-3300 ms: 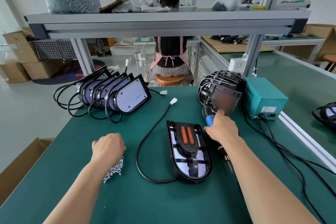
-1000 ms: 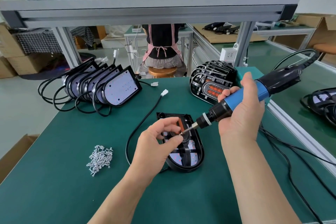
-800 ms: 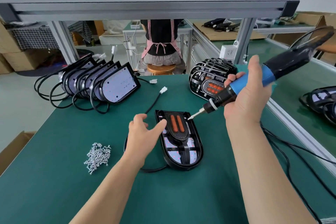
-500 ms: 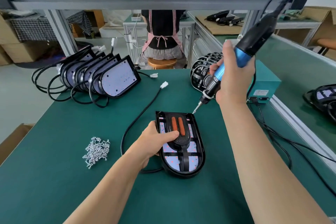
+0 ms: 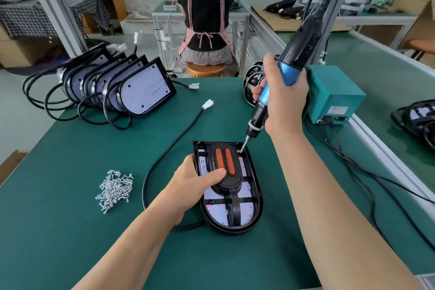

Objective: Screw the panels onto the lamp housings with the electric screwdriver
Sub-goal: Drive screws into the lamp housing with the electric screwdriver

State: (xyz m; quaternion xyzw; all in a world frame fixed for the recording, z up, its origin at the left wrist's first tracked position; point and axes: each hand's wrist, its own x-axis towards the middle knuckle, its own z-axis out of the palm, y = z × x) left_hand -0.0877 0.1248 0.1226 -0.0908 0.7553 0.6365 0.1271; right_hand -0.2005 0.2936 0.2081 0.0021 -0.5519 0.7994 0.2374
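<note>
We saw the lamp housing [image 5: 257, 195] flat on the green table [image 5: 70, 219], with the panel [image 5: 231, 182] seated in it. The left hand [image 5: 190, 183] gripped its left edge, thumb pressed on the panel beside the orange strips. The right hand [image 5: 284, 101] was wrapped round the screwdriver [image 5: 288, 73], held steeply, tip touching the housing's far right corner (screw itself too small to tell). The screw pile [image 5: 115, 189] lay left of the left hand, apart. Versus half a second earlier, the tip had dropped from just above the corner onto it; the left grip was unchanged.
</note>
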